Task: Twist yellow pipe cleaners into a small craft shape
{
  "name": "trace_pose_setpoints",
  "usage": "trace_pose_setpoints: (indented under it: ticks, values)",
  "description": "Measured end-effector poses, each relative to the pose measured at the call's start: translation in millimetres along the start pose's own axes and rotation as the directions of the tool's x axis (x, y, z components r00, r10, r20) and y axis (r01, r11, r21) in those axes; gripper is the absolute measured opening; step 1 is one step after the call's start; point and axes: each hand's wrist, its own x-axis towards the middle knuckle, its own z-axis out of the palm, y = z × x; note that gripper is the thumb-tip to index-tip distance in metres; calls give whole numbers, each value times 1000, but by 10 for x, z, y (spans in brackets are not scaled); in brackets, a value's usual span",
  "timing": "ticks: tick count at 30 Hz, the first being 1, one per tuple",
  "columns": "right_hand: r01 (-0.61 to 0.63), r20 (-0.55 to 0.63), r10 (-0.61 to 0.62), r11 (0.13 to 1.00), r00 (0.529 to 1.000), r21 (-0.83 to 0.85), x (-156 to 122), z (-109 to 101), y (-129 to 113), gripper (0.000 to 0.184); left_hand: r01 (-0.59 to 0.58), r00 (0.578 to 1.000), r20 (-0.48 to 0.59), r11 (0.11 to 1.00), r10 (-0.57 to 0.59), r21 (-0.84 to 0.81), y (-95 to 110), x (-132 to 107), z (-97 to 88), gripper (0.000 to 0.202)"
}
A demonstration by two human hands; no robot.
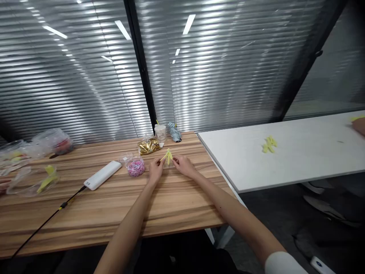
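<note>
1. A small yellow-green bundle point(168, 155) of thin strips sits between the two hands, just above the far middle of the wooden surface point(176, 201). Its strips fan out a little at the top.
2. The left hand point(156, 169) has its fingers point(159, 161) pinched together on the bundle's left side. The heel of the hand rests low on the wood.
3. The right hand point(182, 164) meets the bundle from the right, its fingers point(175, 160) drawn close together on it. At this size the firmness of the grip cannot be told.
4. Just left of the left hand stands a small clear tub of pink bands point(135, 166).
5. Further left lies a white power bank point(102, 175), with a black cable point(51, 217) running from its near end toward the front edge.
6. Behind the hands, by the blinds, are a gold packet point(148, 145), a clear cup point(160, 132) and a blue-grey wrapper point(173, 132).
7. Clear plastic bags point(37, 182) lie at the far left, one holding yellow-green strips.
8. To the right a white surface point(299, 160) adjoins the wood. It carries a pile of yellow-green pieces point(269, 144), and another person's hand point(359, 125) shows at its far right edge.
</note>
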Motion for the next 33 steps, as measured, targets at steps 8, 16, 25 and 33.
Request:
trace_pose_setpoints:
  ticks: [8,16,25,33]
  values:
    - [-34,-63,32,999,997,-24,-4,-5,11,26,25,999,-43,997,-27,-68,-30,15,-6,28]
    - [0,-28,-2,998,1000,-57,-24,-28,-10,24,86,996,31,993,-84,-75,11,-7,-2,35]
    - [28,-6,-29,997,1000,-72,-27,-7,-11,25,95,994,78,972,-80,-215,42,-8,40,32]
    - [64,-14,-65,998,998,-16,-23,11,10,23,33,999,28,979,-28,-203,-33,1,47,30]
